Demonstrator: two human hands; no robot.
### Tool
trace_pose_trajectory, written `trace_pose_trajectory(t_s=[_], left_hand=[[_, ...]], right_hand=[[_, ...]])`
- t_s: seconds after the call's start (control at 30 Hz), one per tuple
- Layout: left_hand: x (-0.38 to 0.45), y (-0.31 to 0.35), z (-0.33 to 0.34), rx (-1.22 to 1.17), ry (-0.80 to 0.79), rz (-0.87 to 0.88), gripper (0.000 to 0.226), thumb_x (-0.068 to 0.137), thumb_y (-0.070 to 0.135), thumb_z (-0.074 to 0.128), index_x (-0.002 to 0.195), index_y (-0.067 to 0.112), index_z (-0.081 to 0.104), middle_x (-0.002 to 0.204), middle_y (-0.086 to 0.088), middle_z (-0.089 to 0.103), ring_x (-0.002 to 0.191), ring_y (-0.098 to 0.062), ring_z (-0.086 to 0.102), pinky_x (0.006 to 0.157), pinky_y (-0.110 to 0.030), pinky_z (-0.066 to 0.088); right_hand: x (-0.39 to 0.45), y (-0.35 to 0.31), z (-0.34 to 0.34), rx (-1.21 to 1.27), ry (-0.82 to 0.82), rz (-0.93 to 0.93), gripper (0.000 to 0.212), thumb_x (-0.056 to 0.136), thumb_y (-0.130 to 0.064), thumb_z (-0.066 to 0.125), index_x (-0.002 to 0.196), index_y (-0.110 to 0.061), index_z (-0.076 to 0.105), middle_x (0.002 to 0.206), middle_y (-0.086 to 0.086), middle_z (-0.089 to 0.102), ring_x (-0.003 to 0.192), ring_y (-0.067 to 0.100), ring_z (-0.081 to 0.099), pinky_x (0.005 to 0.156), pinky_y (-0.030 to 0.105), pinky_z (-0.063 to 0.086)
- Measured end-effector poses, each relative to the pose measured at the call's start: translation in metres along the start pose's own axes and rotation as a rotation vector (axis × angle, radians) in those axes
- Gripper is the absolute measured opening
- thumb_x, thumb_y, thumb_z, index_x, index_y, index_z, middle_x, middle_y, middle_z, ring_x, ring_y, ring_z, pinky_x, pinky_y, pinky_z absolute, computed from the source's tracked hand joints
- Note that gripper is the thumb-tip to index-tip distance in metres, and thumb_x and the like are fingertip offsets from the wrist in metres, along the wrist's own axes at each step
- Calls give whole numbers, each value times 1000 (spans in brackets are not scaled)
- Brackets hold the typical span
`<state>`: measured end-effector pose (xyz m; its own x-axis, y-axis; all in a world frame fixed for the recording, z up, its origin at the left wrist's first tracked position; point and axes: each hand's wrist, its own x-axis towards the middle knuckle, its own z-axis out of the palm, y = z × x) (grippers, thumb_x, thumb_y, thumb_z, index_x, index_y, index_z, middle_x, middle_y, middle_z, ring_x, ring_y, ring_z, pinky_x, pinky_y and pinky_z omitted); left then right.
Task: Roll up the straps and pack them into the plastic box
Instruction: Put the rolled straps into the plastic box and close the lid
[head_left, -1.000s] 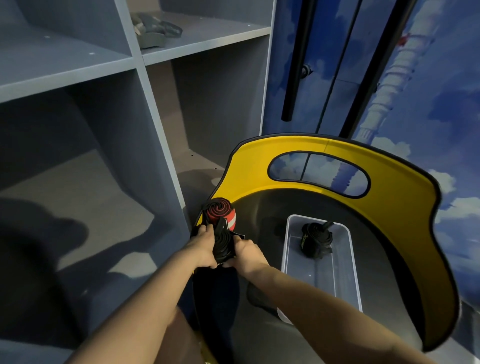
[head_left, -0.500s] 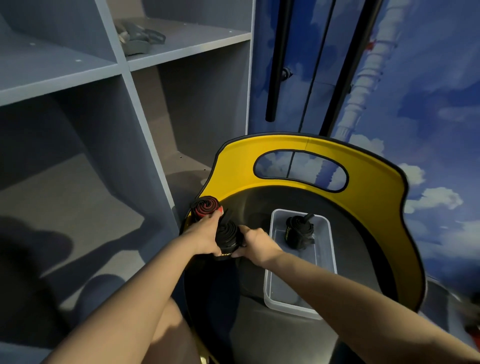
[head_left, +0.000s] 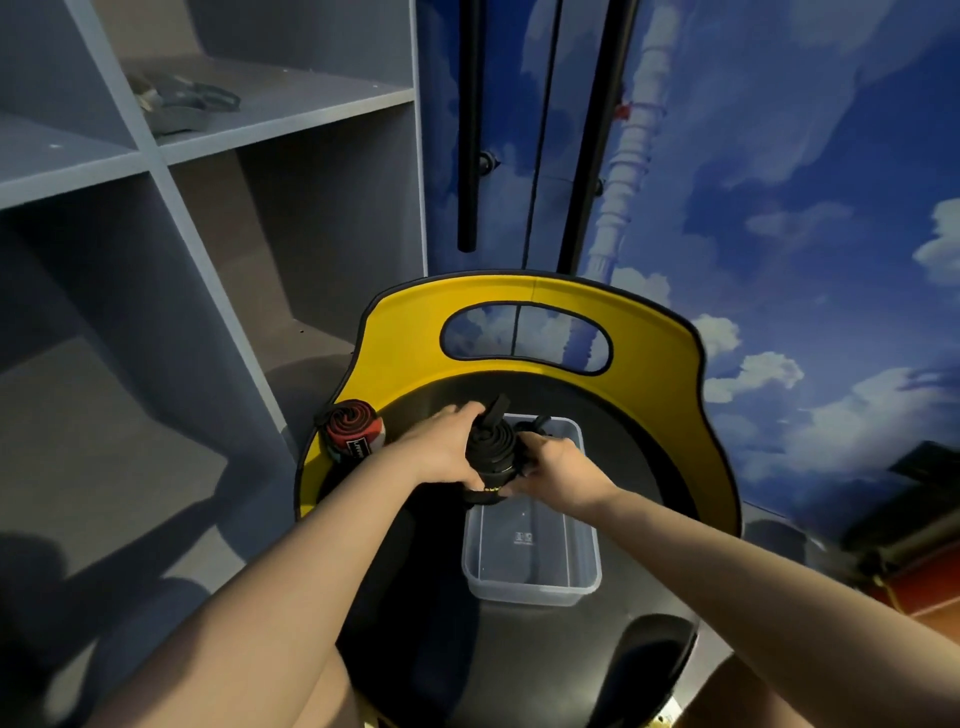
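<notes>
We extend both forearms from the lower edge of the view toward the far half of the chair seat (head_left: 639, 467), where they meet on one black rolled strap (head_left: 492, 448). Our left hand (head_left: 441, 441) wraps the left side of the roll, its fingers curled over the top toward the loose tail that sticks up from the centre. Our right hand (head_left: 553, 460) grips the right side, fingers curled in against the roll, so the two hands are close together and clamped on the same strap. The roll sits above the far left corner of the clear plastic box (head_left: 535, 582); whether it touches the rim we cannot tell. A second black strap (head_left: 532, 427) lies inside the box at its far end, mostly hidden behind our right hand. The near half of the box shows a bare floor between its walls. A red-and-black rolled strap (head_left: 353, 428) stands on the left edge of the seat, well apart from the box and just left of our left wrist. The yellow backrest (head_left: 405, 343) curves round the far and right sides of the seat, and a grey shelf unit (head_left: 156, 171) stands close on the left
</notes>
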<state>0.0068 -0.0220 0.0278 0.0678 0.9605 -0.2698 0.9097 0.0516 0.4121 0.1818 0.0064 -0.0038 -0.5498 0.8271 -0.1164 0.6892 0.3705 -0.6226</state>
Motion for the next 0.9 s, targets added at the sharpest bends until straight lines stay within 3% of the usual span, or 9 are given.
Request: trace_pose_trajectory(t_s=[0.1,0.2,0.33,0.77,0.9], left_hand=[[7,19,9,-12,-50,34,99,64,28,83,144,23,25,144,-5,38,130,-26,41,105,-42,41],[16,29,24,1,-135,56,100,63,30,84,144,20,26,144,-6,39,128,-26,44,103,-41,42],[26,31,48,-4,-200,23,104,66,27,83,147,17,19,146,-9,34,133,-27,39,106,-39,40],[44,25,90,-39,-123,-54,91,73,14,78,143,18,20,147,-8,26,132,-30,39,104,-42,41],[48,25,95,-32,-108,-71,88,75,12,76,142,20,20,146,-8,27,129,-31,41,101,-43,44]], right_hand=[[-17,14,-11,-38,-5,35,62,72,-25,79,126,-11,51,113,8,66,106,23,61,89,26,46],[-27,27,-11,-112,-57,87,77,72,-28,78,137,-12,38,115,11,65,105,27,61,89,32,48],[-28,42,-2,-221,-132,151,73,73,-37,76,131,-14,39,106,11,67,100,30,63,84,36,50],[-4,52,15,-457,-166,176,55,82,-36,67,122,-9,41,117,10,60,105,32,59,84,36,48],[-3,54,21,-552,-138,133,57,85,-38,63,126,-6,38,124,13,55,116,30,51,94,36,42]])
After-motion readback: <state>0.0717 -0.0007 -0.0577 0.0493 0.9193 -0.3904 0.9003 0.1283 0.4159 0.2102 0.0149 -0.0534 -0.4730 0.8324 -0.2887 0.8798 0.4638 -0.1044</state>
